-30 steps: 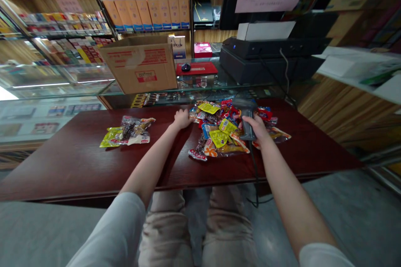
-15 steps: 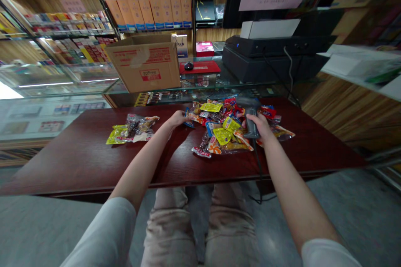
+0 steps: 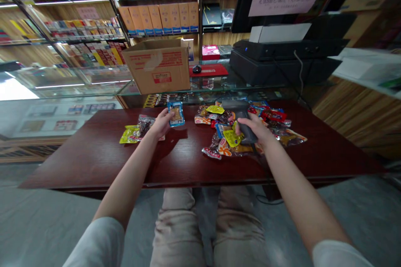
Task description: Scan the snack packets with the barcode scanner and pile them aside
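Note:
My left hand (image 3: 163,122) pinches a blue-edged snack packet (image 3: 177,114) by its left side and holds it up over the table. In my right hand (image 3: 254,127) is a dark grey barcode scanner (image 3: 247,132), its head blurred and pointing left and away from me. Under and around the scanner lies a pile of shiny snack packets (image 3: 224,147) in yellow, red, orange and clear wrap. A smaller group of snack packets (image 3: 130,134), yellow-green and clear, lies to the left, partly behind my left hand.
The dark red wooden table (image 3: 184,167) spans the front. Beyond it stand an open cardboard box (image 3: 159,71), a red mat (image 3: 213,69) with a black mouse, and a black till (image 3: 275,66) under a screen (image 3: 244,4). Shelves of boxed goods line the back.
My left hand has lifted the blue-edged packet from the pile's left edge and carried it left. The scanner, still in my right hand, has tilted leftward. The view has shifted slightly.

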`<state>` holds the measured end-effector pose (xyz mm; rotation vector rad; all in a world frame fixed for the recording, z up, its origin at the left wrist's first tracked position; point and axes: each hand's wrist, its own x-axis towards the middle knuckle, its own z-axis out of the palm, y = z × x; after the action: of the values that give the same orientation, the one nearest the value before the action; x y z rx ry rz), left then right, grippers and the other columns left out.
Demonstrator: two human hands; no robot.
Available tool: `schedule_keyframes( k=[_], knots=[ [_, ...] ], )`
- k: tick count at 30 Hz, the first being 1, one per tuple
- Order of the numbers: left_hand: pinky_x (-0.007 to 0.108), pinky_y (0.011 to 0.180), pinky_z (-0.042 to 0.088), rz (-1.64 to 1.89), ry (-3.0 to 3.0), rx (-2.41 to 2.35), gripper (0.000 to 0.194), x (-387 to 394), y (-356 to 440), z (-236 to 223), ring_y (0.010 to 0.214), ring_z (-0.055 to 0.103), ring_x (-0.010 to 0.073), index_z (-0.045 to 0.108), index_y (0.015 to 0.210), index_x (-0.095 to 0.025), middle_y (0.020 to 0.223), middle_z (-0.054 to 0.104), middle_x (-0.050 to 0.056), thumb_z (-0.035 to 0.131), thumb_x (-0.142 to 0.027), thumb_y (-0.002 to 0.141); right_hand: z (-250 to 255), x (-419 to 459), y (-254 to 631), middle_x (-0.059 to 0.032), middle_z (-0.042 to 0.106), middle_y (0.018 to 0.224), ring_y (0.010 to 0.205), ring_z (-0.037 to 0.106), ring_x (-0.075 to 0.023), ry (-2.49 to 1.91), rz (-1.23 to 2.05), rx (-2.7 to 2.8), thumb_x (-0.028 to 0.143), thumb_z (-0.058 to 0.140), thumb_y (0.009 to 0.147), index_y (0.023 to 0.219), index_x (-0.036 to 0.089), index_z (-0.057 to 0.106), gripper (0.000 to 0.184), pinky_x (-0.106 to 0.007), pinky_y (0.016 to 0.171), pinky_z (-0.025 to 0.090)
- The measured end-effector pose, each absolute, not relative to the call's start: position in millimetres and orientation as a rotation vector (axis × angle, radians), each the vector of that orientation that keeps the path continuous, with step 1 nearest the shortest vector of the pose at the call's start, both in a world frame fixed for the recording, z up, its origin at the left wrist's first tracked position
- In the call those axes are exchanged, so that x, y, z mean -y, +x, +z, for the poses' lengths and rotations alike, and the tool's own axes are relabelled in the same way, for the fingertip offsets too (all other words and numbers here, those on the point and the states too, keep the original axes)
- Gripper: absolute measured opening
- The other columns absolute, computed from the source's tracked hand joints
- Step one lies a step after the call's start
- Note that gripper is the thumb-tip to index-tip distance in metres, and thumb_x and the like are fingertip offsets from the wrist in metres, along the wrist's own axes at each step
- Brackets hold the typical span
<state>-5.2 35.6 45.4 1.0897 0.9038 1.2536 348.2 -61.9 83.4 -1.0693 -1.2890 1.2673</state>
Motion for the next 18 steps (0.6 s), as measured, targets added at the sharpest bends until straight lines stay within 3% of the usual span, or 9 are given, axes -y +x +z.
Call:
schedule_keyframes(
  k=[6,13,18],
  knots=[
    [0.038,0.087,0.057,1.434,1.104,-0.961,0.038,-37,-12,31,0.092,0.07,0.0184,0.051,0.101,-0.02,0.096,0.071,0.003,0.074,-0.035,0.075,85,48,283,0.0037,0.055,0.048,0.038,0.046,-0.0104,-0.944,1.549,1.436,0.038,0.067,0.076,0.095,0.017,0.06,0.029,-0.021,0.038,0.036],
    [0.037,0.086,0.056,1.522,1.106,-0.931,0.039,-38,-13,27,0.091,0.07,0.0194,0.048,0.103,-0.021,0.094,0.07,0.003,0.072,-0.036,0.076,68,26,235,0.0033,0.06,0.06,0.04,0.048,-0.0098,-0.856,1.681,1.418,0.036,0.071,0.074,0.098,0.02,0.058,0.031,-0.021,0.035,0.039],
    [0.032,0.082,0.054,1.551,1.203,-1.077,0.028,-42,-12,21,0.085,0.066,0.0163,0.051,0.098,-0.02,0.091,0.067,0.002,0.065,-0.035,0.078,61,26,221,0.0041,0.06,0.063,0.04,0.047,-0.0076,-0.854,1.733,1.376,0.037,0.075,0.072,0.09,0.02,0.053,0.033,-0.02,0.035,0.039]
  ],
)
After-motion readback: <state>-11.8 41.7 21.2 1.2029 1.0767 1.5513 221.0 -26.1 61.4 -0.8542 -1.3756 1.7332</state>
